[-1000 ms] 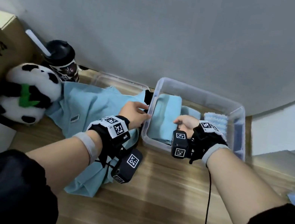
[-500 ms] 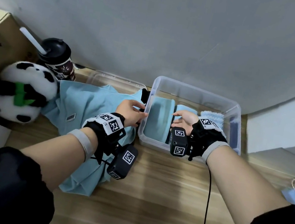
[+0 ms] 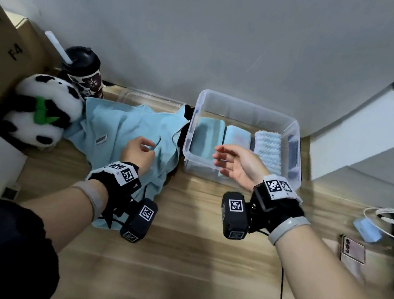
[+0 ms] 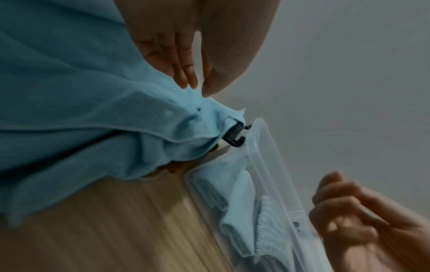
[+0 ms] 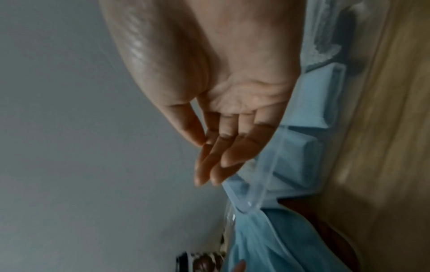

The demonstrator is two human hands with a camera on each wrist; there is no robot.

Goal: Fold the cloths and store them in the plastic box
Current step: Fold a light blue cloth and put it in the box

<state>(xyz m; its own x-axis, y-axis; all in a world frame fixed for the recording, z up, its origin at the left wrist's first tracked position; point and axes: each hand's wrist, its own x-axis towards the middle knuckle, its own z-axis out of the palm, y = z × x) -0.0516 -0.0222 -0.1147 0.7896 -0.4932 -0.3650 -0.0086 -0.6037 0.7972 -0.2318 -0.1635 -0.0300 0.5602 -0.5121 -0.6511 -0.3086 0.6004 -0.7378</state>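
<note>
Cloths come to four: three folded ones stand side by side in the clear plastic box, a teal one, a pale blue one and a white knobbly one, and one unfolded blue cloth lies spread on the tabletop just left of the box. The left hand has its grip pinched on a ridge of that cloth. The right hand hovers over the box's near rim, fingers loosely extended, holding nothing.
</note>
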